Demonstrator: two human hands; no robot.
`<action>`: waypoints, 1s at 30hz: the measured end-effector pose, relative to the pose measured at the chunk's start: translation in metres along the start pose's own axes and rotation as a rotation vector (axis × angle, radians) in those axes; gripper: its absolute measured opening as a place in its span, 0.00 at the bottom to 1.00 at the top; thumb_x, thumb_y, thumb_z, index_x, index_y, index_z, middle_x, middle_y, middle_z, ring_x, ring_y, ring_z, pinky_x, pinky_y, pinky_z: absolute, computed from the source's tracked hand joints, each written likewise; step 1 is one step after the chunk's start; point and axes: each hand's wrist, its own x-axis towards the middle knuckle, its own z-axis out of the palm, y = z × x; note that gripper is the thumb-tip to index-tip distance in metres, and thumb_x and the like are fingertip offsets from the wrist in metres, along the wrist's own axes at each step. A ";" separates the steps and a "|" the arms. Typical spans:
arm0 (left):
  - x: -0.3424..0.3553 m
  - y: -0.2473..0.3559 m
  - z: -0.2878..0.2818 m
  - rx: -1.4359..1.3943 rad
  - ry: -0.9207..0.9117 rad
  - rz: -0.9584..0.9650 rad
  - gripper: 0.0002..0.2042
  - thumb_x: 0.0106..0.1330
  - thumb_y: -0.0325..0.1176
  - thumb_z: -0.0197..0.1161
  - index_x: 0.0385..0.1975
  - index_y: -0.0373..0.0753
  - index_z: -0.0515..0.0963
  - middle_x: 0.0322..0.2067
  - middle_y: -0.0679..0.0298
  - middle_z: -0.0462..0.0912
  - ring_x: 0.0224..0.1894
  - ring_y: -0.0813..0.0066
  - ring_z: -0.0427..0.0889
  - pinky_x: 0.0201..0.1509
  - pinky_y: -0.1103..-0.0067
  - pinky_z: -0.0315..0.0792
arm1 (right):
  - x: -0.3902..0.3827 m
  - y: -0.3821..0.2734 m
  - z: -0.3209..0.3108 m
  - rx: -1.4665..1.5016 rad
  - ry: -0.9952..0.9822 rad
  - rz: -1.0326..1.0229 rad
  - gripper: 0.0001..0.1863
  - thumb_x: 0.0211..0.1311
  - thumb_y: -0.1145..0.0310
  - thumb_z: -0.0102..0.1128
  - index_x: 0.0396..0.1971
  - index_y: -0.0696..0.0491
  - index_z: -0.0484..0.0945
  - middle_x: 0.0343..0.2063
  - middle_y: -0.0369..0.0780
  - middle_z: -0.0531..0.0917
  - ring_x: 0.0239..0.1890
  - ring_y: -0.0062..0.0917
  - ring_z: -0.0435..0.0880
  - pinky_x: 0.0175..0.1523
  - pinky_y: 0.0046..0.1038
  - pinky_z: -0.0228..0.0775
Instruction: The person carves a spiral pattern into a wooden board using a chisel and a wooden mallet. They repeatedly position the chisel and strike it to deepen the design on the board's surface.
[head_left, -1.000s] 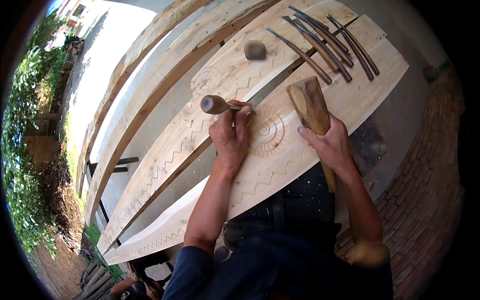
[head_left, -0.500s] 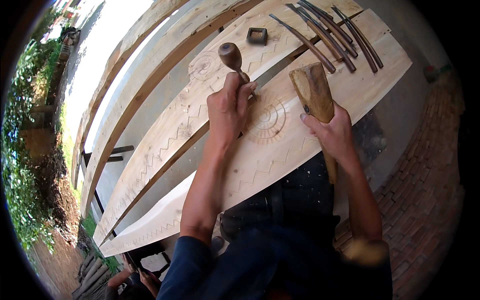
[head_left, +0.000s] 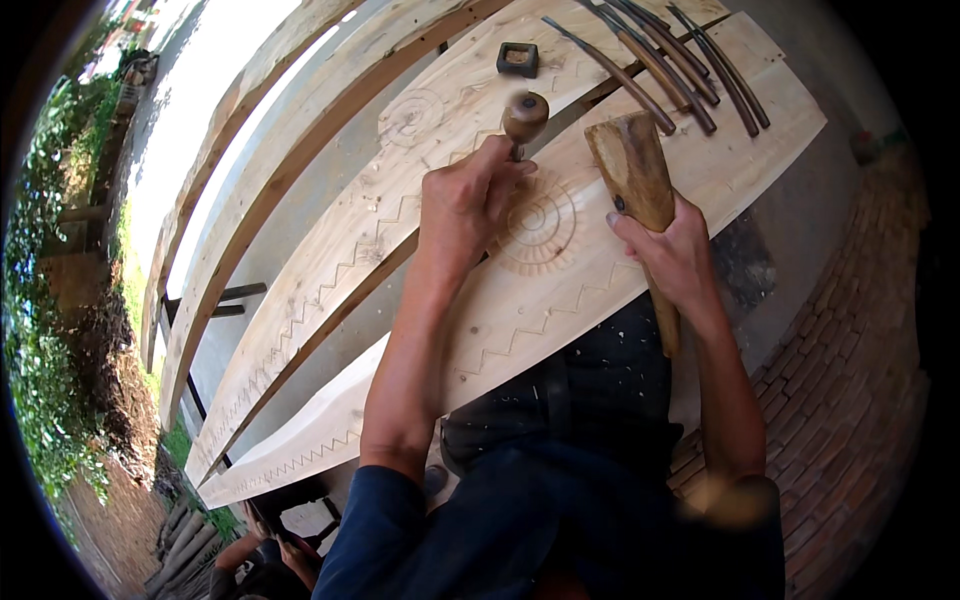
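My left hand [head_left: 465,205] is closed around a carving chisel [head_left: 526,116] with a round knobbed wooden handle. It is held upright over the upper left edge of a carved circular rosette [head_left: 540,222]; my fingers hide its blade. The rosette lies on a long pale wooden board [head_left: 590,275] with a zigzag line cut along its near side. My right hand [head_left: 675,250] grips a thick wooden mallet [head_left: 632,165] by its narrow handle. The mallet's broad head points up and away, to the right of the rosette and apart from the chisel.
Several carving gouges [head_left: 668,75] lie across the boards at the far right. A small dark square box [head_left: 517,59] sits on the second carved board [head_left: 345,235]. Curved bare planks [head_left: 270,165] stand farther left. Another person's hands [head_left: 265,530] show at the lower left.
My left hand has turned the chisel, so its knob has swung right and nearer to me, more upright. The mallet has shifted slightly right. Both tools stay in my hands.
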 end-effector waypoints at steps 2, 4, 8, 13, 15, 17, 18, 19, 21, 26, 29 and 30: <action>-0.004 -0.001 0.000 -0.012 0.006 -0.017 0.09 0.68 0.18 0.69 0.41 0.37 0.76 0.37 0.57 0.93 0.40 0.57 0.96 0.39 0.67 0.86 | 0.000 0.001 0.000 -0.002 0.001 -0.005 0.19 0.62 0.63 0.80 0.43 0.60 0.85 0.28 0.37 0.87 0.28 0.20 0.86 0.37 0.28 0.80; -0.008 -0.001 0.002 -0.025 0.024 -0.006 0.10 0.66 0.17 0.69 0.39 0.37 0.76 0.36 0.57 0.93 0.38 0.55 0.95 0.38 0.66 0.85 | 0.000 0.001 0.000 0.005 0.005 -0.008 0.18 0.62 0.62 0.80 0.43 0.60 0.85 0.28 0.37 0.87 0.28 0.20 0.86 0.37 0.28 0.80; -0.013 -0.004 0.006 -0.003 0.063 0.061 0.11 0.62 0.17 0.71 0.37 0.37 0.76 0.32 0.57 0.90 0.33 0.54 0.91 0.36 0.65 0.82 | 0.002 0.006 0.000 0.007 0.002 -0.017 0.19 0.62 0.62 0.80 0.44 0.60 0.86 0.28 0.37 0.87 0.28 0.20 0.87 0.38 0.28 0.81; -0.018 -0.004 0.002 0.125 0.006 0.054 0.07 0.70 0.23 0.73 0.45 0.40 0.90 0.37 0.60 0.94 0.35 0.61 0.94 0.40 0.71 0.85 | 0.002 0.006 -0.002 -0.052 0.001 -0.021 0.22 0.62 0.59 0.79 0.46 0.61 0.86 0.28 0.39 0.88 0.28 0.22 0.88 0.38 0.29 0.82; -0.019 -0.005 0.002 0.124 0.013 0.052 0.07 0.70 0.23 0.72 0.45 0.40 0.89 0.36 0.60 0.94 0.34 0.62 0.94 0.40 0.72 0.85 | 0.003 0.007 -0.002 -0.081 0.001 -0.044 0.22 0.62 0.58 0.79 0.46 0.62 0.86 0.28 0.39 0.88 0.27 0.22 0.88 0.38 0.29 0.82; -0.015 -0.007 0.003 0.024 0.029 0.054 0.09 0.65 0.19 0.71 0.39 0.39 0.80 0.31 0.57 0.88 0.29 0.55 0.88 0.35 0.69 0.82 | 0.004 0.010 -0.001 -0.089 0.001 -0.083 0.23 0.62 0.57 0.79 0.46 0.62 0.86 0.27 0.40 0.89 0.27 0.23 0.88 0.38 0.30 0.82; -0.013 -0.008 0.002 -0.022 0.045 0.049 0.11 0.62 0.17 0.70 0.36 0.38 0.76 0.28 0.56 0.85 0.27 0.52 0.85 0.33 0.68 0.80 | 0.005 0.010 0.000 -0.076 -0.003 -0.083 0.23 0.62 0.58 0.79 0.46 0.62 0.86 0.28 0.40 0.89 0.27 0.23 0.88 0.38 0.30 0.82; -0.011 -0.009 0.004 -0.021 0.049 0.054 0.10 0.63 0.17 0.70 0.36 0.38 0.76 0.28 0.56 0.86 0.27 0.53 0.85 0.33 0.68 0.80 | 0.005 0.011 -0.001 -0.068 -0.004 -0.082 0.23 0.62 0.58 0.79 0.46 0.62 0.86 0.28 0.40 0.89 0.27 0.23 0.88 0.38 0.30 0.82; -0.007 -0.011 0.004 -0.015 0.056 0.067 0.10 0.64 0.18 0.70 0.37 0.38 0.77 0.29 0.56 0.87 0.26 0.55 0.86 0.32 0.69 0.79 | 0.005 0.012 -0.001 -0.069 -0.006 -0.075 0.23 0.62 0.58 0.79 0.46 0.62 0.86 0.28 0.40 0.89 0.27 0.23 0.88 0.38 0.30 0.82; -0.010 -0.011 0.004 -0.111 0.074 -0.014 0.08 0.69 0.23 0.73 0.38 0.37 0.79 0.29 0.56 0.88 0.27 0.58 0.87 0.32 0.67 0.79 | 0.004 0.004 -0.002 -0.122 -0.033 -0.042 0.23 0.61 0.59 0.80 0.47 0.62 0.87 0.30 0.41 0.90 0.30 0.24 0.90 0.41 0.31 0.83; -0.009 -0.005 0.003 -0.094 0.058 -0.026 0.08 0.69 0.24 0.74 0.38 0.37 0.79 0.29 0.57 0.87 0.27 0.58 0.87 0.32 0.67 0.79 | 0.006 0.005 -0.004 -0.212 0.011 -0.218 0.23 0.61 0.61 0.79 0.50 0.61 0.86 0.35 0.43 0.93 0.35 0.31 0.93 0.46 0.35 0.84; -0.010 -0.007 0.003 -0.080 0.068 -0.018 0.07 0.69 0.24 0.74 0.38 0.37 0.79 0.29 0.57 0.87 0.27 0.58 0.87 0.32 0.67 0.79 | 0.006 -0.002 -0.003 -0.283 0.053 -0.314 0.24 0.60 0.61 0.79 0.51 0.60 0.86 0.37 0.44 0.93 0.37 0.34 0.94 0.47 0.36 0.84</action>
